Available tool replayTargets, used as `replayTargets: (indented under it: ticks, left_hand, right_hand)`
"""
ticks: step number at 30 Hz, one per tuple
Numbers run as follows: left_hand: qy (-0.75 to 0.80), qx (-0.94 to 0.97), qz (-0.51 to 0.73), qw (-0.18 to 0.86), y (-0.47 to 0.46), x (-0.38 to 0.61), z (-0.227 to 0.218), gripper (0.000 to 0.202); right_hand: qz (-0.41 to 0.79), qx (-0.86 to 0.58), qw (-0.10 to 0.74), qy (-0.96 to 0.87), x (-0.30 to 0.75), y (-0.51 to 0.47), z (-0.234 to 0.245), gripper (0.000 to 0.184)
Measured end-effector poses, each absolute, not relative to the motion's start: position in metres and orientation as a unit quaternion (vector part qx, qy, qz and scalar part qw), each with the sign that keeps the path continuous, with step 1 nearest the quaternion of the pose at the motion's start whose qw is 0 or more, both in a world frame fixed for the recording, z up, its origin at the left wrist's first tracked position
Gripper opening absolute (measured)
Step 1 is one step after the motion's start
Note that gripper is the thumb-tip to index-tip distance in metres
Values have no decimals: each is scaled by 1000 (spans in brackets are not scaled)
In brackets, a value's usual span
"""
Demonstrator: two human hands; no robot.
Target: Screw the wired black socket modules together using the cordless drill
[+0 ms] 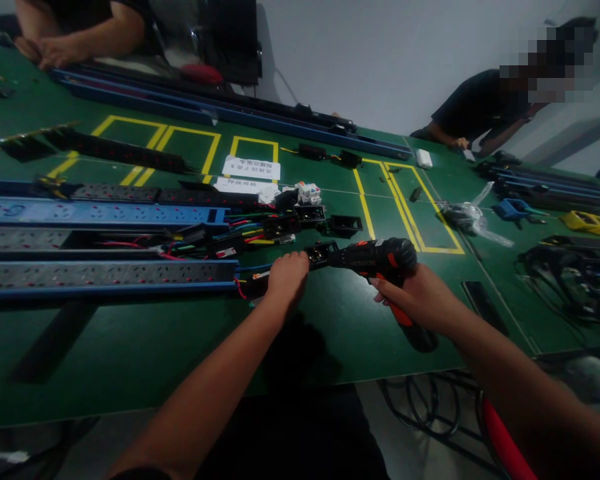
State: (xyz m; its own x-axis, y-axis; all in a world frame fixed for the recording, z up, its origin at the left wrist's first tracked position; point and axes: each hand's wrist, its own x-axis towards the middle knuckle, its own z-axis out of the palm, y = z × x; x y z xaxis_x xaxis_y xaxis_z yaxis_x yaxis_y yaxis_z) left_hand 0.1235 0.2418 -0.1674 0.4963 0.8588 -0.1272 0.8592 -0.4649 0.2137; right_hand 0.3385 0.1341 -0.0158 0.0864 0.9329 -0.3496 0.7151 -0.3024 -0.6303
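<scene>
My right hand (pixel 423 297) is wrapped round the grip of a black and orange cordless screwdriver (pixel 375 257), held level with its nose pointing left. The nose meets a small black plastic housing (pixel 321 252); the exact contact point is too dark to make out. My left hand (pixel 289 277) is closed round the housing's near end, its fingertips partly hidden. Just left of that hand, a black end piece with thin wires (pixel 254 285) joins the nearest blue power strip (pixel 130 277). More black end housings (pixel 281 225) lie behind on coloured wires.
Several long power strips (pixel 105 215) fill the left of the green table (pixel 180 347). White connectors (pixel 309 194) and paper labels (pixel 251 167) lie behind. A plastic bag (pixel 467 217) and a yellow part (pixel 590 222) sit right. Two people (pixel 80 40) work across the table.
</scene>
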Motion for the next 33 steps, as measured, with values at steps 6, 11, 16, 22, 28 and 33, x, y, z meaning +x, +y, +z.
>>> replayTargets:
  ticks: [6, 11, 16, 22, 28, 33]
  left_hand:
    - [466, 875, 4, 131, 239, 121, -172, 29]
    - [448, 884, -18, 133, 241, 125, -176, 30]
    - [443, 881, -21, 162, 255, 119, -176, 25]
    - [466, 856, -38, 223, 267, 110, -167, 23]
    - [448, 873, -46, 186, 263, 118, -165, 23]
    - [416, 895, -35, 156, 253, 120, -174, 26]
  right_hand:
    - [353, -722, 150, -576, 344, 130, -21, 29]
    - [351, -723, 164, -572, 349, 123, -29, 31]
    - [343, -720, 174, -578, 351, 118, -32, 30]
    - [344, -719, 176, -578, 353, 113, -36, 30]
    - [347, -715, 156, -586, 357, 118, -32, 29]
    - [333, -716, 68, -609, 352, 146, -8, 29]
